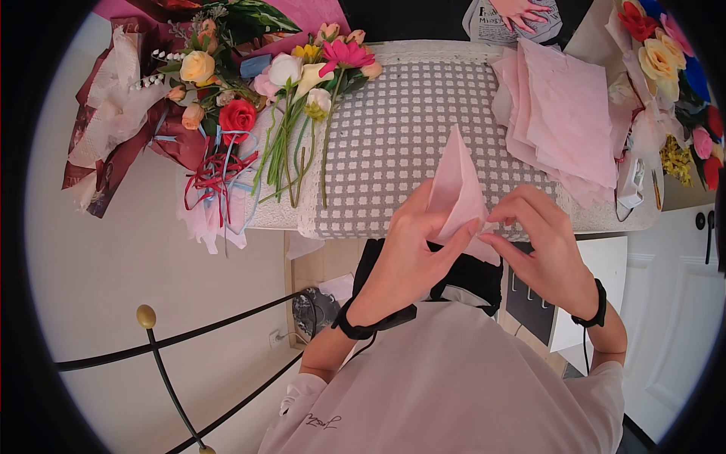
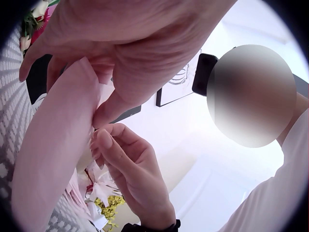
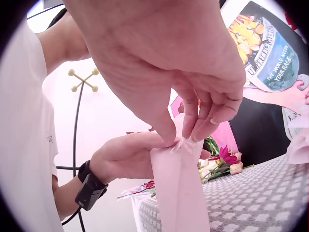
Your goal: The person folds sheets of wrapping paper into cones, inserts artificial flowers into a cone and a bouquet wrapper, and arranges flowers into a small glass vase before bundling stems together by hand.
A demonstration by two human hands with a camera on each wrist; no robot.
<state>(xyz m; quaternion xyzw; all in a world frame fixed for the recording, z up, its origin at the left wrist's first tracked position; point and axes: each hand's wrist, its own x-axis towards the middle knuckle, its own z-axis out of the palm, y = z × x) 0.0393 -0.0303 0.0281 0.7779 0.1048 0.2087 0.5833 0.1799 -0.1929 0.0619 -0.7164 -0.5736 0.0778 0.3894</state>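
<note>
The folded pink paper (image 1: 462, 189) was held at the checked tablecloth's (image 1: 412, 136) near edge, long axis running front to back, sharp tip pointing toward the far side. The left hand's (image 1: 417, 246) fingers curled round it; the right hand (image 1: 541, 234) pinched its right edge. Long-stemmed flowers (image 1: 291, 155) lay left, stacked pink sheets (image 1: 563, 113) right.

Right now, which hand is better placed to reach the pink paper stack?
Probably your right hand: nearer the stack, it pinches just an edge of the folded paper your left hand holds.
</note>
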